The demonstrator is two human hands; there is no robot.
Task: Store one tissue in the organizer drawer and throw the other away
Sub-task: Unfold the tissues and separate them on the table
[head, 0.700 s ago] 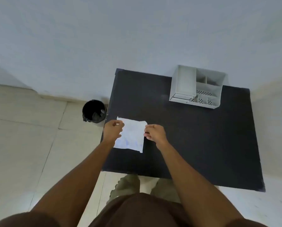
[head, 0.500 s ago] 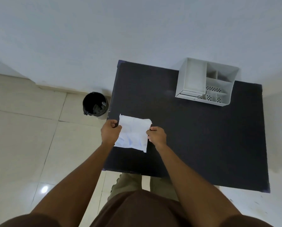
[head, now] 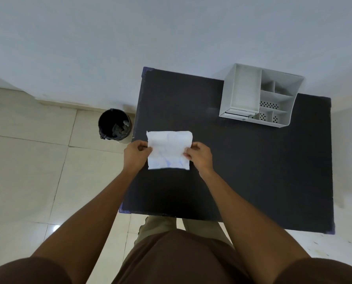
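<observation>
No readable text, label, brand or number shows anywhere. The tissue (head: 168, 149) between the fingers (head: 145, 148) bears only faint blue marks, too blurred to read.

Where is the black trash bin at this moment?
In the head view, the black trash bin stands on the tiled floor, beside the left edge of the dark table, near the wall and just beyond the left hand.

Brown short-sleeved shirt (head: 171, 257), olive trousers (head: 160, 224), bare forearms.
</observation>
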